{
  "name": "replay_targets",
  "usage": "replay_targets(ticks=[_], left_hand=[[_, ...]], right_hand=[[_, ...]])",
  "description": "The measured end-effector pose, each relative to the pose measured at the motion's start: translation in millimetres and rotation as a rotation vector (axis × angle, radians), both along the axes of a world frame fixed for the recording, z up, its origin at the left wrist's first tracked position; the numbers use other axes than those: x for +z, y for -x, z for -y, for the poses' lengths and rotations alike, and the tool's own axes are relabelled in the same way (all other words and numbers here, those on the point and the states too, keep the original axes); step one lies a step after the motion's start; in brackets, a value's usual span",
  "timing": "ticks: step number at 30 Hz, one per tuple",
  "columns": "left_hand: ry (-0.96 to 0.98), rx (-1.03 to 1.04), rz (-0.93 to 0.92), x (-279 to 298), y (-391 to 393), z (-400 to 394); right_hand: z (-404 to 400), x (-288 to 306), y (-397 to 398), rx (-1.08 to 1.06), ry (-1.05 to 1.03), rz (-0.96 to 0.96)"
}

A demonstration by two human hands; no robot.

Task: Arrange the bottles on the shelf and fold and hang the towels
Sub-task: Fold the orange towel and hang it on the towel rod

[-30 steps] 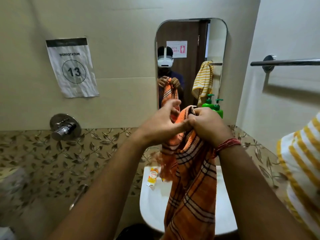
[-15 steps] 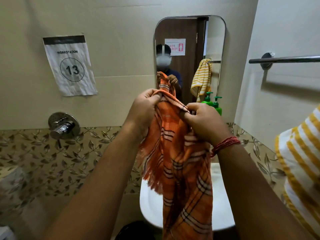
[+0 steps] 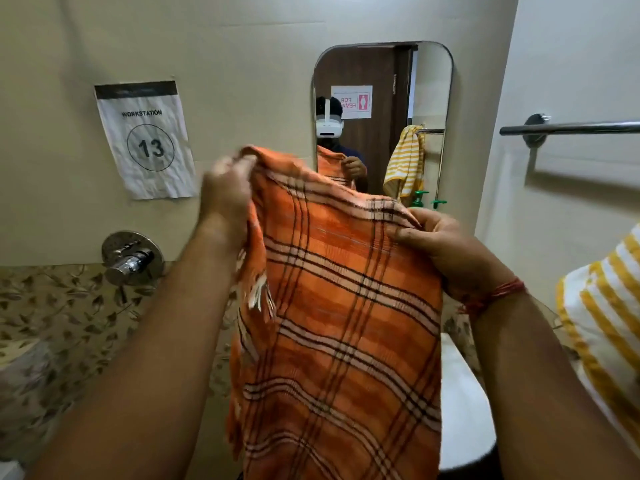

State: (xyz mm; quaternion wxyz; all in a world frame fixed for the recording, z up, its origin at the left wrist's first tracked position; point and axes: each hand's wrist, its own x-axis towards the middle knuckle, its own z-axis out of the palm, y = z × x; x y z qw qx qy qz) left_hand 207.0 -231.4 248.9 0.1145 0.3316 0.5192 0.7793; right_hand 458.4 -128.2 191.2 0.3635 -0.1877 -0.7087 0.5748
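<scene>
An orange checked towel (image 3: 339, 323) hangs spread out in front of me, over the sink. My left hand (image 3: 227, 192) pinches its upper left corner, raised and blurred. My right hand (image 3: 446, 244) grips the upper right edge, lower than the left. A yellow-and-white striped towel (image 3: 602, 317) hangs at the right edge of view. Only the green pump tops of two bottles (image 3: 420, 197) show behind the orange towel, below the mirror.
A chrome towel rail (image 3: 571, 128) runs along the right wall, bare where it shows. A white sink (image 3: 464, 420) sits under the towel. The mirror (image 3: 381, 116) is ahead; a wall tap (image 3: 130, 261) and a paper sign (image 3: 147, 140) are on the left.
My hands have moved apart along the towel's top edge, the left one up and left. The bunched towel has opened out flat. The view shifted down a little.
</scene>
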Motion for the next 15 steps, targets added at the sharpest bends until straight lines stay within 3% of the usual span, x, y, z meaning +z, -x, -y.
replay_targets(ticks=[3, 7, 9, 11, 15], left_hand=[[0.258, -0.343, -0.371, -13, -36, 0], [0.277, -0.650, -0.529, -28, -52, -11], [0.274, -0.527, -0.685, -32, -54, -15], [0.247, -0.315, -0.749, -33, -50, -20], [0.153, 0.001, -0.640, -32, -25, -23]], right_hand=[[6, 15, 20, -0.135, -0.349, 0.072], [18, 30, 41, -0.209, -0.653, 0.180], [17, 31, 40, -0.239, -0.684, 0.162], [13, 27, 35, -0.220, -0.574, 0.133], [5, 6, 23, -0.071, -0.189, 0.073]])
